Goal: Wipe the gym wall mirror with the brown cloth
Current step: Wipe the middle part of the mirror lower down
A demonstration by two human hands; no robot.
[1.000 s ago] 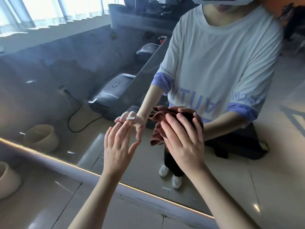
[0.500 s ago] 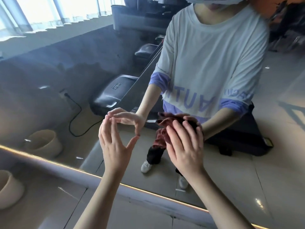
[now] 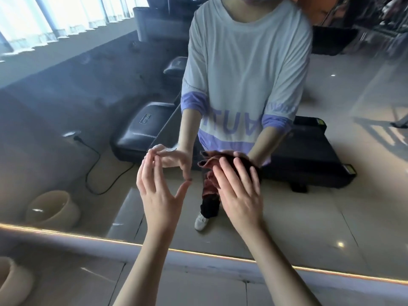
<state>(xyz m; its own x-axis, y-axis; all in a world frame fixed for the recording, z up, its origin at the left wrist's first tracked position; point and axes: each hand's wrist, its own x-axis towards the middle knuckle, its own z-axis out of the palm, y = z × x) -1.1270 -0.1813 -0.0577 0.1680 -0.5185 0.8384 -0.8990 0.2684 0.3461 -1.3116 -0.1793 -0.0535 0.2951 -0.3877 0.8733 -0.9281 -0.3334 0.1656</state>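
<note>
Under the right hand (image 3: 239, 191), the brown cloth (image 3: 205, 162) lies against the wall mirror (image 3: 66, 111). The right hand is flat, with all four fingers straight and close together. It presses the cloth to the glass, and no finger curls round the fabric. Folded edges of the cloth project past the fingertips and to the left of the index finger, where a reddish length hangs downward. How much of that length is cloth and how much is its reflection cannot be told.

Left of the right hand, and apart from it, the left hand (image 3: 160, 193) is raised to about the same height. Its fingers are extended with a slight bend, its thumb is spread toward the right hand, and it holds nothing. Its fingertips meet their own reflection, so they touch the glass.

Below both wrists, a lit strip (image 3: 198, 253) runs along the lower edge of the mirror. Pale floor tiles (image 3: 187, 290) lie on the near side of the strip. Far to the lower left of the left hand, a beige pot (image 3: 11, 281) stands on the tiles, and its reflection appears above it in the glass.

Beyond the hands, the mirror reflects:
- the person in a white shirt (image 3: 247, 74) with purple bands
- one white shoe (image 3: 201, 223)
- a dark treadmill (image 3: 143, 127) to the upper left of the left hand
- a black cable (image 3: 87, 177) looping across the reflected floor
- bright windows (image 3: 55, 16) at the far upper left
</note>
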